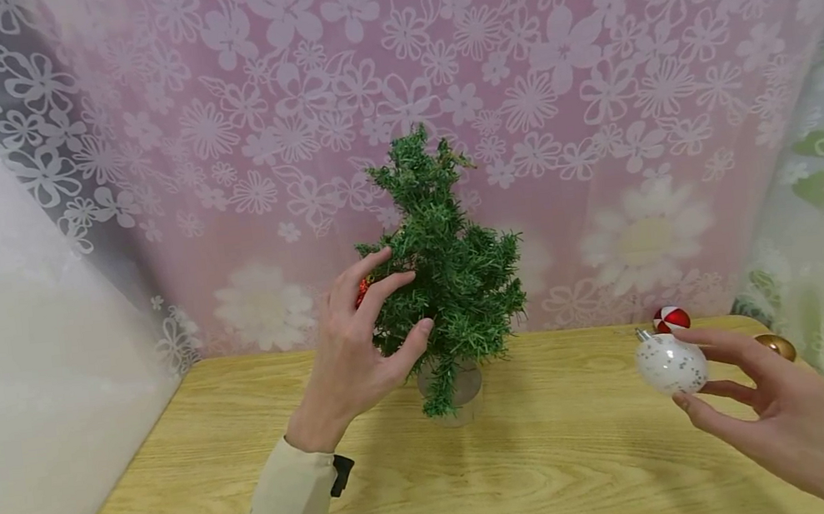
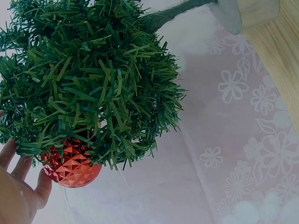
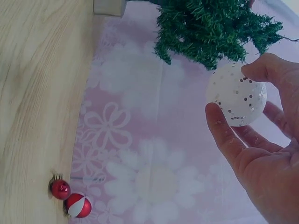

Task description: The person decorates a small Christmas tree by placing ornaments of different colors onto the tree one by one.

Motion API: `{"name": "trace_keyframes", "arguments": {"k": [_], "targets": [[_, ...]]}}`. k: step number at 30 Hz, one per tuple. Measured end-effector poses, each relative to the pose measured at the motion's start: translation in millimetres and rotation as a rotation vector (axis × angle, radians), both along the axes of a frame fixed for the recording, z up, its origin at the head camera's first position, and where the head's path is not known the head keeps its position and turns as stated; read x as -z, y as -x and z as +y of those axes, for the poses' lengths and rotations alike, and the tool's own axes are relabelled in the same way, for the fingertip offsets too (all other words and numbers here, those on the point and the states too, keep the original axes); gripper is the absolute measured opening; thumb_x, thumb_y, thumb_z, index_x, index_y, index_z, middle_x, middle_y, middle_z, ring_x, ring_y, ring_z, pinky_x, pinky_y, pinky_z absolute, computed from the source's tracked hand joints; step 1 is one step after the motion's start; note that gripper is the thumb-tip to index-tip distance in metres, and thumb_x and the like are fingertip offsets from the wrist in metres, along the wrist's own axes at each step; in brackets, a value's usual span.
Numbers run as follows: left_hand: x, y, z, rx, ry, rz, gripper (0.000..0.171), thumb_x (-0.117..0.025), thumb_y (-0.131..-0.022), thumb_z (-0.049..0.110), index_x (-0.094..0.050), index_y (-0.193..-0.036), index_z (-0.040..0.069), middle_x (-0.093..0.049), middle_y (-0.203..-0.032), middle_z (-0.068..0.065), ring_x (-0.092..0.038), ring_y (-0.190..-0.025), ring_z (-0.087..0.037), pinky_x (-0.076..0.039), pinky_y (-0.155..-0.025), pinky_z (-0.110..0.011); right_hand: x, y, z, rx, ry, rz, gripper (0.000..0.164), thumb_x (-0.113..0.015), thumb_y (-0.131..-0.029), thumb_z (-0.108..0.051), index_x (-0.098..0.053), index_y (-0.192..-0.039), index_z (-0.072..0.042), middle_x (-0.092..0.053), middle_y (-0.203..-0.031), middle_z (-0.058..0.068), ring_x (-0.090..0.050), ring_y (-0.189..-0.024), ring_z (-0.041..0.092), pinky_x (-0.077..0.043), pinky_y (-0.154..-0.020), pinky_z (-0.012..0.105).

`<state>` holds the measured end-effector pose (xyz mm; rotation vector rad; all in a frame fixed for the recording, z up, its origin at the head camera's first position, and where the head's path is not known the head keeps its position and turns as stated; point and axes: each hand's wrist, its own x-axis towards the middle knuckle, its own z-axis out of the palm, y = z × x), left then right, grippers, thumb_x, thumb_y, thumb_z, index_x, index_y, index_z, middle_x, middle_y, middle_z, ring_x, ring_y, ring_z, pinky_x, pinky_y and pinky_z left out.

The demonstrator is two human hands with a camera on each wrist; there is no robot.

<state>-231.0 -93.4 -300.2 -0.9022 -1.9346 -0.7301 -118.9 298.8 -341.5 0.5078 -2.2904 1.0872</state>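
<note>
A small green artificial Christmas tree (image 1: 452, 278) stands upright on the table. My left hand (image 1: 360, 338) is at its left side, fingers spread and loosely bent by the branches. Partly hidden behind that hand hangs a faceted red bauble (image 2: 72, 165), tucked under the foliage in the left wrist view, with the fingers (image 2: 43, 189) beside it. Off to the right, my right hand (image 1: 781, 394) pinches a white bauble (image 1: 670, 364) with silver specks between thumb and fingers, above the table. The bauble's silver cap points up and left.
A red-and-white bauble (image 1: 671, 319) and a gold bauble (image 1: 776, 348) lie at the table's back right. Beside the red-and-white one is a small red bauble (image 3: 60, 189). A pink floral curtain (image 1: 550, 133) hangs behind the wooden table (image 1: 556, 476).
</note>
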Motion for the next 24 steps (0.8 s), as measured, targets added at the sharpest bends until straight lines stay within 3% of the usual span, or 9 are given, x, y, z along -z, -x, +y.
{"name": "trace_keyframes", "arguments": {"k": [4,18,24], "targets": [[0.5,-0.2,-0.6,-0.004,0.005,-0.001,0.045,-0.064,-0.097,0.042,-0.066,-0.131,0.013,-0.049,-0.153,-0.012,-0.048,-0.138,-0.033,-0.037,-0.099,-0.052,-3.0,-0.6,-5.9,-0.068,-0.010,0.013,0.080,-0.076,-0.064,0.031,-0.057,-0.138,0.007,-0.060,-0.141,-0.003,-0.056,-0.123,-0.001,-0.056,-0.081,0.012],[-0.8,-3.0,-0.8,0.013,-0.012,0.000,0.045,-0.062,-0.098,0.042,-0.066,-0.132,0.013,-0.049,-0.153,-0.011,-0.047,-0.140,-0.033,-0.037,-0.107,-0.055,-12.6,-0.5,-23.0,-0.176,-0.041,0.079,0.080,-0.076,-0.059,0.034,-0.059,-0.133,0.007,-0.057,-0.145,0.003,-0.054,-0.132,0.003,-0.055,-0.086,0.012],[-2.4,-11.5,1.8,0.024,-0.037,0.041,0.043,-0.060,-0.099,0.043,-0.068,-0.128,0.012,-0.051,-0.150,-0.015,-0.048,-0.140,-0.034,-0.038,-0.110,-0.055,-13.8,0.2,-31.9,-0.330,0.062,0.110,0.074,-0.076,-0.060,0.034,-0.058,-0.130,0.014,-0.056,-0.148,0.009,-0.057,-0.131,0.009,-0.056,-0.089,0.014]]}}
